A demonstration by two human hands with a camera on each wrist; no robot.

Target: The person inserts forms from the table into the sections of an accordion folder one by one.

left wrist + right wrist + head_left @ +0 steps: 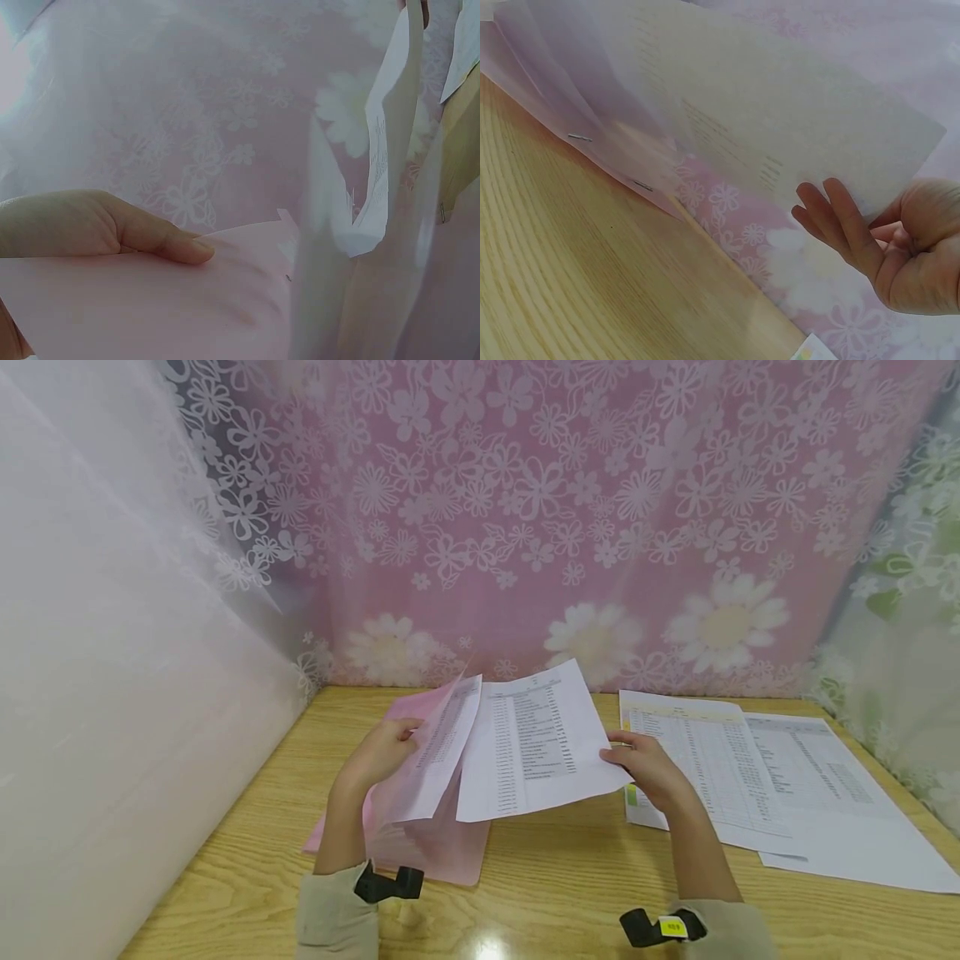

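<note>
My left hand [375, 756] grips the left side of a raised pink folder [457, 856], its thumb lying along the pink cover in the left wrist view. A printed sheet [447, 747] stands tilted just inside that cover. With thumb and fingers, my right hand [654, 770] pinches the right edge of another printed sheet [536, 735], held up above the table and slanting. The left part of this sheet reaches in over the folder. Seen from the right wrist, the back of the sheet [780, 112] faces the camera, and staples [580, 138] show along the folder's fold.
Two printed sheets, one with coloured marks [690, 768] and one partly beneath it [862, 810], lie overlapping on the right of the wooden table [555, 877]. A pink flowered curtain [525, 527] hangs behind the table, and a pale sheet [135, 610] borders its left side.
</note>
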